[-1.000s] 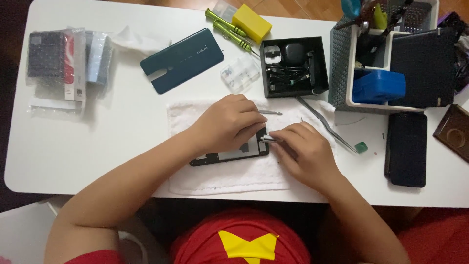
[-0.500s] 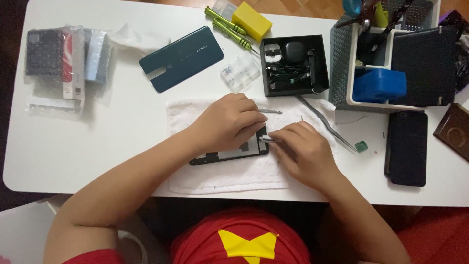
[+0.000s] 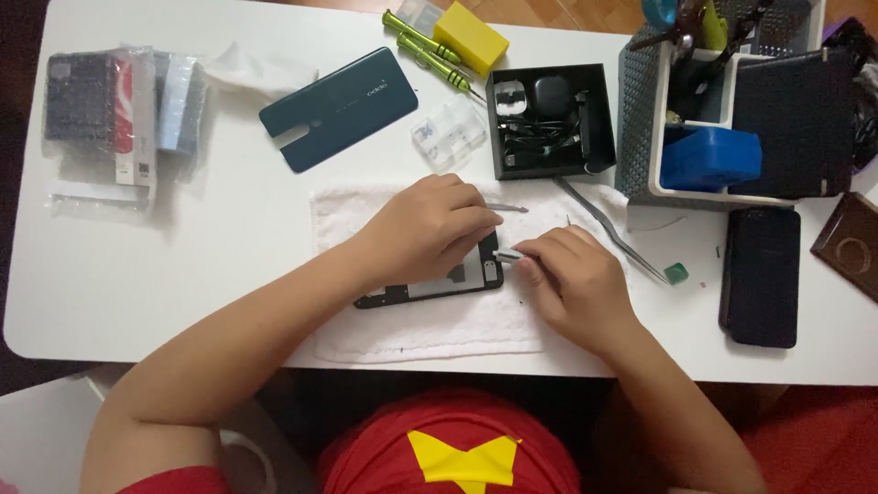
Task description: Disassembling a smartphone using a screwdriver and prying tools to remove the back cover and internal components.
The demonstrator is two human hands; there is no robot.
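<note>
Opened black smartphone body (image 3: 430,285): laid on a white towel (image 3: 412,334), which cushions it. It is pinned flat by the left hand (image 3: 430,229), fingers pressed together. A thin metal tool (image 3: 506,256) is pinched by the right hand (image 3: 572,284) at its corner.

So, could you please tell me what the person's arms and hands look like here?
Both forearms are bare, and the left hand and right hand wear no gloves, rings or watch. Short red sleeves show at the upper arms, from a red shirt with a yellow star.
</note>
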